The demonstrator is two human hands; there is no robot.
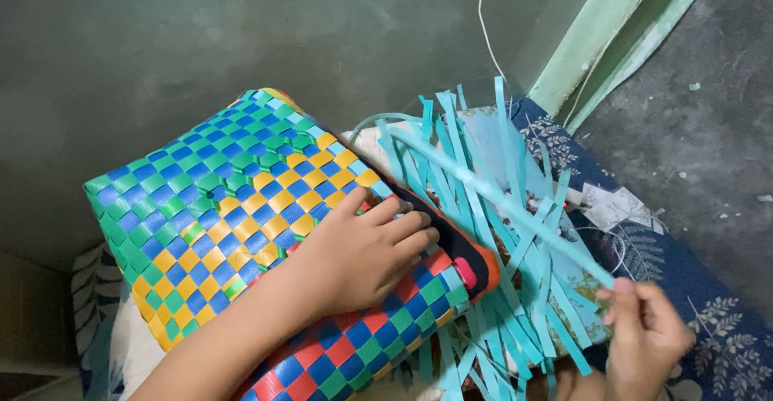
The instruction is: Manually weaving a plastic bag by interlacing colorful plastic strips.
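Observation:
A woven plastic basket point(217, 200) in green, blue, yellow and red checks lies on its side across my lap. My left hand point(366, 248) rests flat on its side near the rim, fingers together, pressing it down. Many loose light-blue strips point(491, 288) fan out from the basket's unfinished rim. My right hand point(644, 332) pinches the end of one long light-blue strip point(499, 200) and holds it taut; the strip runs up and left toward the basket's edge.
A dark blue cloth with a pale leaf pattern point(708, 304) lies under the work at the right. A green wall point(241, 39) stands behind, a pale green frame point(612, 31) at the upper right, grey floor point(708, 111) beyond. A thin white cord point(487, 31) hangs down the wall.

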